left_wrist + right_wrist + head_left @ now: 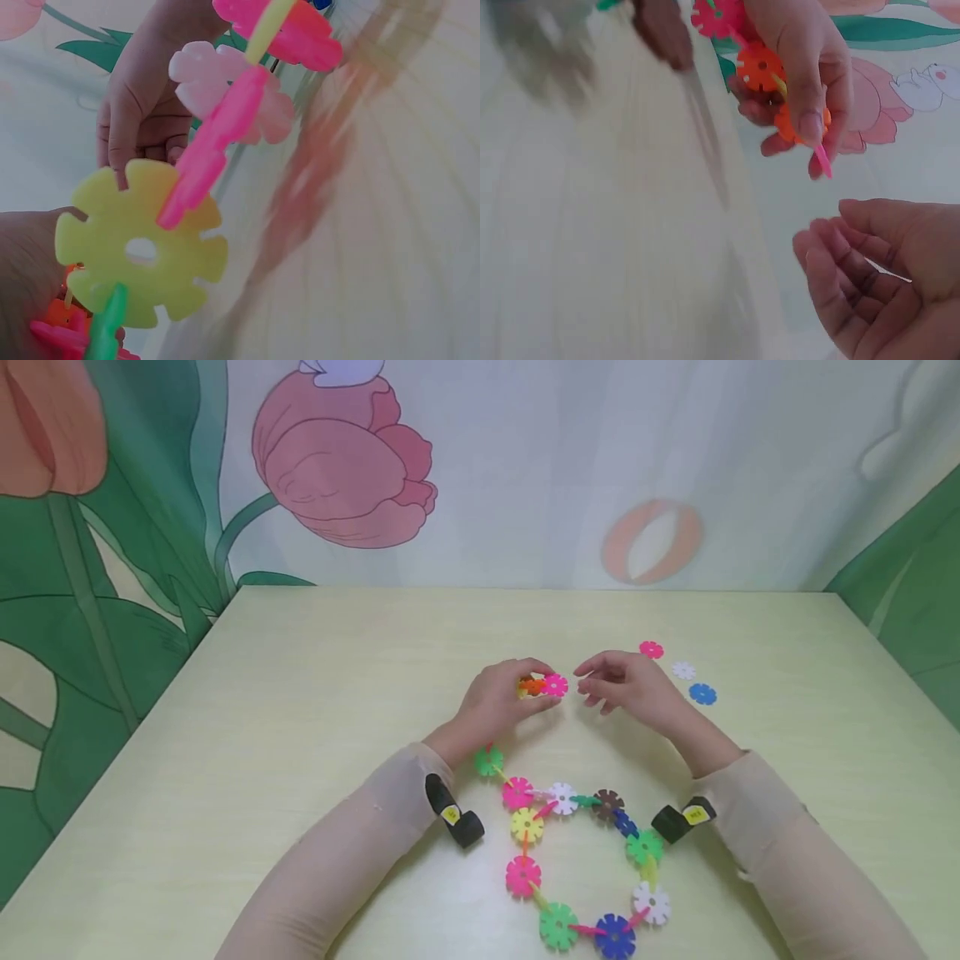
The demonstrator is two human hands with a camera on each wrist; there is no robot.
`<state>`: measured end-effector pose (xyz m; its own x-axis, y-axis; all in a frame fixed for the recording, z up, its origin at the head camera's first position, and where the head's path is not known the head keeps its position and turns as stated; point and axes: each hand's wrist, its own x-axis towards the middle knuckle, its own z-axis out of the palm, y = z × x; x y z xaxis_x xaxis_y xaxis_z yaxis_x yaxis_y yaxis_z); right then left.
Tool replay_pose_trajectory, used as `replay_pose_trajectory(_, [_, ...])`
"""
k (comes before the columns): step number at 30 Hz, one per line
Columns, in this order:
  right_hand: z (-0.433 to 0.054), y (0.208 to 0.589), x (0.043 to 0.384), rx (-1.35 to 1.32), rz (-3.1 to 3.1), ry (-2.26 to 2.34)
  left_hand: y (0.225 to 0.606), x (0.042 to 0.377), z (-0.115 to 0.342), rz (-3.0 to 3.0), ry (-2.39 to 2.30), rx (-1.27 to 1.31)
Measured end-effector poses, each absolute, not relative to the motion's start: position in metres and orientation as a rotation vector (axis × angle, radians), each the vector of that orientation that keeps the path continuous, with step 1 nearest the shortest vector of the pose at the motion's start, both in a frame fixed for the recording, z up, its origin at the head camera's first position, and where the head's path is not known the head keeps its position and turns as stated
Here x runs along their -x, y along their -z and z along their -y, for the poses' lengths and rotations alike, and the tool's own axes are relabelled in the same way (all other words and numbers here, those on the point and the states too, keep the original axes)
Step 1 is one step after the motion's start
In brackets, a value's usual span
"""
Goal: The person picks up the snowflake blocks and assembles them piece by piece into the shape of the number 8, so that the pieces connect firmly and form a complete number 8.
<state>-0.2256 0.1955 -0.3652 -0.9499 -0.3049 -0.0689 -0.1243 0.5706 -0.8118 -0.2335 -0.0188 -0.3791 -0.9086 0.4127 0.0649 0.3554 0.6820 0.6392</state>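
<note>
My left hand [495, 697] grips one end of a chain of notched plastic flower discs between thumb and fingers. An orange disc [750, 73] and a bright pink disc [555, 683] show at the held end, the pink one jutting past the fingertips. Facing it across a small gap is my right hand [633, 689], fingers loosely bent with nothing between them. The chain passes under the left wrist, which hides part of it, to a green disc [489, 768]. In the left wrist view, a yellow disc [105, 217] hangs close to the camera, joined to pink and green ones.
Nearer my body, the linked discs form a loop on the pale table [360, 652], with a dark blue disc [615, 943] at its front. Beyond the right hand lie a loose pink disc [652, 650], a white disc [683, 671] and a blue disc [702, 694]. A flower-printed curtain [510, 468] hangs behind.
</note>
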Motion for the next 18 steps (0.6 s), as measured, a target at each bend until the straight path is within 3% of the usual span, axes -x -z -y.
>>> replay_pose_trajectory(18, [-0.263, 0.349, 0.247, 0.135, -2.897, 0.663, 0.381, 0.229, 0.020, -2.789, -1.101, -0.586])
